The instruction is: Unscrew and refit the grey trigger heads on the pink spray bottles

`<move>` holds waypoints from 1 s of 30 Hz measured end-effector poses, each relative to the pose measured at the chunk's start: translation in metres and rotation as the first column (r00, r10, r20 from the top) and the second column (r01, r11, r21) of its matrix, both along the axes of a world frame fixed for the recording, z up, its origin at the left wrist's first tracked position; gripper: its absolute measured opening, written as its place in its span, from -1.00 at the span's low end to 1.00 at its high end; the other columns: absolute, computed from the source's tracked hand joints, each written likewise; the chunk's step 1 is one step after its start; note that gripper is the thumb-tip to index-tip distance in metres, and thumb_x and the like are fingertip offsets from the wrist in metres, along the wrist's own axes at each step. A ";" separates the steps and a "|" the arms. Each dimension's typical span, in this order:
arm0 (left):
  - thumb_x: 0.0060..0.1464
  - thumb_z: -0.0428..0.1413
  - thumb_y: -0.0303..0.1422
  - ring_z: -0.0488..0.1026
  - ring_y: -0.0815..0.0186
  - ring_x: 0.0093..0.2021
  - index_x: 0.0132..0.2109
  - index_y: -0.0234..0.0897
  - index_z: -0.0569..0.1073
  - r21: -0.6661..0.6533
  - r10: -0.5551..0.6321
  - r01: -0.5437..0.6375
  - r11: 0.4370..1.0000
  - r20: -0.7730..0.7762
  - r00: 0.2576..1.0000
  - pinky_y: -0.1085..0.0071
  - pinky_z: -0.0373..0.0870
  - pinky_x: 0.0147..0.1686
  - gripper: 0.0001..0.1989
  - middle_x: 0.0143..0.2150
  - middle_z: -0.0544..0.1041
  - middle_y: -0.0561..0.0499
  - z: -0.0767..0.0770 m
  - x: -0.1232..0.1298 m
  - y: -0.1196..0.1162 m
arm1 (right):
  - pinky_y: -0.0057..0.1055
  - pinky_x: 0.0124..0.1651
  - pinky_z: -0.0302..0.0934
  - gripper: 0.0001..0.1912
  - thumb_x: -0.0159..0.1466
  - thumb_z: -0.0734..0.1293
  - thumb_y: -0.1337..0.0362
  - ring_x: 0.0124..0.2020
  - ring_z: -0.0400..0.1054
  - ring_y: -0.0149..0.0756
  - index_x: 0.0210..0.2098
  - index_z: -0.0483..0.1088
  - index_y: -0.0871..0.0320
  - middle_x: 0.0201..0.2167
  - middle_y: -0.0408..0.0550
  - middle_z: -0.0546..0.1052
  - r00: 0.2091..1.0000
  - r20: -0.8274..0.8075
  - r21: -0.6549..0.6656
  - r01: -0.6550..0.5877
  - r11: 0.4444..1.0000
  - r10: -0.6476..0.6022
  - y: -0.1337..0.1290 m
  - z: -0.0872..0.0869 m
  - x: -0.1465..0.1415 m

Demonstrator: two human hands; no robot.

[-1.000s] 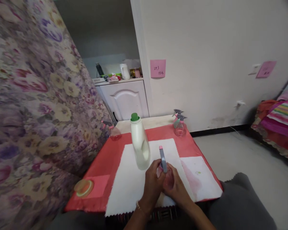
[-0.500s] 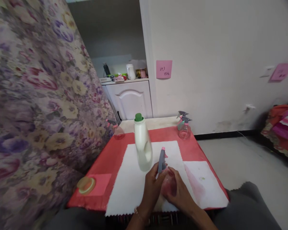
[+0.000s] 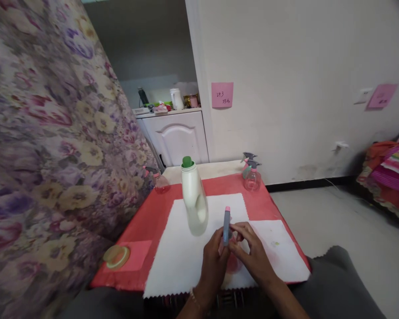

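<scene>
Near the table's front edge, a small spray bottle (image 3: 226, 228) with a grey trigger head, pink nozzle tip and clear reddish body stands between my hands. My left hand (image 3: 213, 259) is closed around its neck and head from the left. From the right, my right hand (image 3: 254, 252) pinches at the neck, just below the head. My fingers hide the collar and part of the body. Just beyond stands a large white detergent bottle (image 3: 194, 199), uncapped, with a green spout in its mouth. Under both lies a white cloth (image 3: 173, 257).
Two more spray bottles (image 3: 252, 179) stand at the table's back right, and another spray bottle (image 3: 161, 182) at the back left. A greenish round lid (image 3: 117, 257) rests on a pink paper at front left. A stained white sheet (image 3: 286, 248) lies at right. A floral curtain (image 3: 53, 155) hangs along the left.
My right hand has moved up from the bottle's body to its neck. The trigger head has turned so its grey back faces me. The whole view has shifted slightly.
</scene>
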State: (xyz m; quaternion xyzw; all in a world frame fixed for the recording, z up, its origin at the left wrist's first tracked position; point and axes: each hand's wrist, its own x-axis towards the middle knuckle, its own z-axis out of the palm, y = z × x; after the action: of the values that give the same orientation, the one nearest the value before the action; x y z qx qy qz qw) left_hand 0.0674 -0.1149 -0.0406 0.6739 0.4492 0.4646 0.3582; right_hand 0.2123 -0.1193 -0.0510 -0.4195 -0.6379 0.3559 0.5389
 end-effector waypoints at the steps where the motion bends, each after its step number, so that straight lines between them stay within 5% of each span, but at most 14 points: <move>1: 0.16 0.10 -0.30 0.50 0.21 -0.08 0.05 -0.18 0.43 -0.002 0.004 -0.004 1.000 0.012 1.000 0.37 0.37 -0.06 -0.69 -0.01 0.57 -0.04 -0.001 0.000 0.000 | -0.33 -0.07 0.26 -0.61 0.24 0.33 0.28 -0.21 0.29 -0.28 0.06 0.37 -0.07 -0.18 -0.12 0.36 1.000 -0.003 -0.002 -0.001 1.000 0.001 0.001 0.005 -0.003; 10: 0.15 0.10 -0.36 0.50 0.21 -0.02 0.12 -0.16 0.39 -0.018 -0.030 0.030 0.999 0.027 0.999 0.37 0.37 -0.02 -0.63 0.06 0.55 -0.02 -0.003 -0.001 -0.003 | -0.37 -0.14 0.23 -0.69 0.20 0.33 0.43 -0.26 0.30 -0.30 -0.11 0.46 -0.01 -0.31 -0.17 0.35 0.998 0.008 -0.004 0.060 0.998 -0.060 -0.001 0.011 -0.010; 19: 0.14 0.10 -0.37 0.42 0.20 0.11 0.16 -0.18 0.36 -0.079 -0.155 0.169 0.982 0.161 0.975 0.30 0.28 0.15 -0.58 0.17 0.47 -0.05 0.007 -0.010 -0.004 | -0.33 -0.08 0.22 -0.83 0.26 0.33 0.32 -0.18 0.32 -0.25 -0.14 0.41 0.04 -0.24 -0.12 0.40 1.000 0.022 0.085 0.010 0.996 -0.012 0.005 0.003 -0.007; 23: 0.18 0.05 -0.36 0.43 0.17 0.08 0.13 -0.20 0.40 -0.090 -0.124 0.145 0.985 0.207 0.971 0.26 0.31 0.12 -0.63 0.13 0.50 -0.07 0.013 -0.009 -0.006 | -0.30 -0.08 0.26 -0.83 0.25 0.32 0.31 -0.19 0.35 -0.24 -0.14 0.39 0.05 -0.25 -0.11 0.42 0.998 -0.024 0.082 0.054 0.995 -0.052 0.004 -0.002 -0.010; 30: 0.13 0.12 -0.33 0.48 0.18 -0.01 0.02 -0.18 0.49 -0.114 -0.053 0.069 0.991 0.137 0.989 0.32 0.35 0.03 -0.70 0.01 0.58 -0.03 0.018 -0.004 -0.002 | -0.10 0.18 0.23 -0.49 0.16 0.36 0.35 0.10 0.28 -0.11 0.10 0.26 0.00 0.05 0.01 0.37 0.992 -0.042 0.014 0.118 0.993 -0.118 -0.009 -0.034 -0.013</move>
State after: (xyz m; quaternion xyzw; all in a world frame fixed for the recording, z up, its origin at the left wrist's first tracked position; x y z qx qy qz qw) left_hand 0.0630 -0.1167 -0.0222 0.6323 0.4301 0.4699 0.4409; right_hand 0.1997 -0.1282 -0.0850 -0.4448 -0.6037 0.3266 0.5753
